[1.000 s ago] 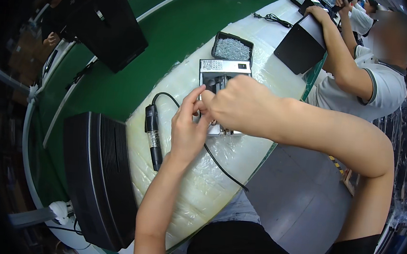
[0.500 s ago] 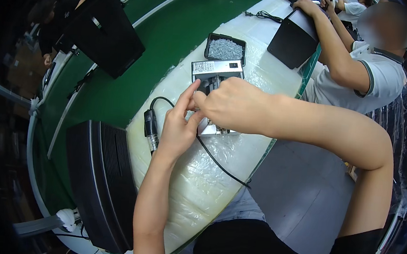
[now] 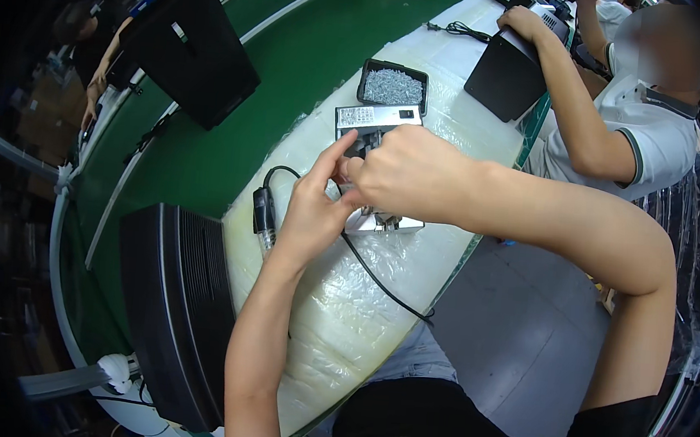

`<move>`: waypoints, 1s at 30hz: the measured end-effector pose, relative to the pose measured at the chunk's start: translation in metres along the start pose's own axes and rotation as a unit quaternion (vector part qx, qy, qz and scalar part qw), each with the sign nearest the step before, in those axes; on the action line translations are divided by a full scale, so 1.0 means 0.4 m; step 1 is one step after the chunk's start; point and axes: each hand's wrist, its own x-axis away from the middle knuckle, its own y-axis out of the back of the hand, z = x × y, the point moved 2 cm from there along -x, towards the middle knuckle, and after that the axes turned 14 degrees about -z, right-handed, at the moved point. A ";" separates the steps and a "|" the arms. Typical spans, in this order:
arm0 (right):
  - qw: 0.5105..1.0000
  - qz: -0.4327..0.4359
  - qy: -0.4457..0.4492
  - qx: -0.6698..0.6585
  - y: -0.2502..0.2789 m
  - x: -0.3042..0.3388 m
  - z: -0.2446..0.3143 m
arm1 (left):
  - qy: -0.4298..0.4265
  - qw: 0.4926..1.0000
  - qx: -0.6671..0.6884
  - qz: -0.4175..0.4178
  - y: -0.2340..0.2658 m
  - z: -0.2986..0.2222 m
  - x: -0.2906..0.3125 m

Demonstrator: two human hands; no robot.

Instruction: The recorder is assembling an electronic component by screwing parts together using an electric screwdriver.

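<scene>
Both hands meet over a silver and black machine (image 3: pixel 374 116), a box-shaped unit with a rocker switch that looks like a screw feeder. My right hand (image 3: pixel 407 174) is curled closed above its middle, palm down, hiding most of the mechanism. From the left, my left hand (image 3: pixel 318 208) brings thumb and fingers against the right fingertips, its index finger pointing up. Whatever is pinched between them is too small or hidden to make out. Just beyond the machine is a black tray (image 3: pixel 363 84) full of small silver screws (image 3: pixel 395 86).
A black-handled cylindrical tool (image 3: pixel 263 210) with a cable lies left of my left hand. Plastic-wrapped padding (image 3: pixel 335 299) covers the bench. A big black casing (image 3: pixel 170 311) stands at left. At right, a co-worker (image 3: pixel 595 131) handles a black box (image 3: pixel 505 79); a coiled cord (image 3: pixel 463 30) lies nearby.
The whole view has shifted slightly. My hands stay together over the machine with only small finger movements. The co-worker's farther hand has risen, and a person at far left has reached downward.
</scene>
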 end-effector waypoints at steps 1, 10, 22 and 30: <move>1.000 -0.019 0.008 0.000 0.003 0.000 0.001 | 0.010 1.000 -0.016 -0.003 0.002 -0.001 -0.001; 0.998 -0.058 0.005 -0.036 0.002 0.007 -0.001 | -0.019 0.998 -0.044 -0.049 -0.004 0.016 0.057; 0.937 -0.160 -0.103 -0.292 -0.041 0.057 -0.013 | 0.070 0.994 0.040 -0.070 -0.015 -0.004 0.044; 0.862 -0.249 -0.246 -0.365 -0.005 0.103 0.040 | -0.042 0.999 0.000 -0.025 -0.014 -0.052 0.026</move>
